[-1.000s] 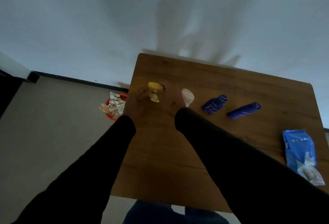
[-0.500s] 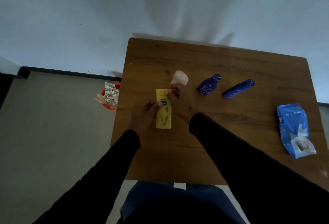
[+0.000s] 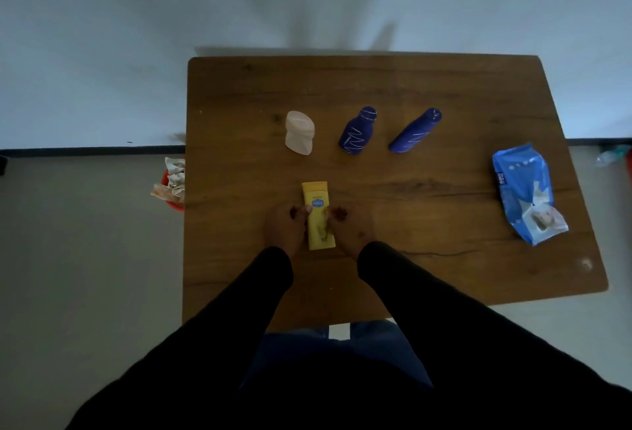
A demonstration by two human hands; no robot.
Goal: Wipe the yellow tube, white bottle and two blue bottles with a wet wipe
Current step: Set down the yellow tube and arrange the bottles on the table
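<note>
The yellow tube [image 3: 318,214] lies flat on the wooden table [image 3: 427,252], cap end pointing away from me. My left hand [image 3: 285,226] grips its left side and my right hand [image 3: 349,228] grips its right side. Farther back stand the white bottle [image 3: 300,132] and two blue bottles, one [image 3: 357,131] in the middle and one [image 3: 414,130] to its right. No wipe shows in either hand.
A blue pack of wet wipes [image 3: 525,192] lies near the table's right edge. On the floor to the left of the table stands a red bin [image 3: 172,183] full of crumpled wipes. A wall runs behind the table.
Both hands pulled the yellow tube from beside the white bottle toward me and laid it flat. My head tilted down, so the table appears more from above.
</note>
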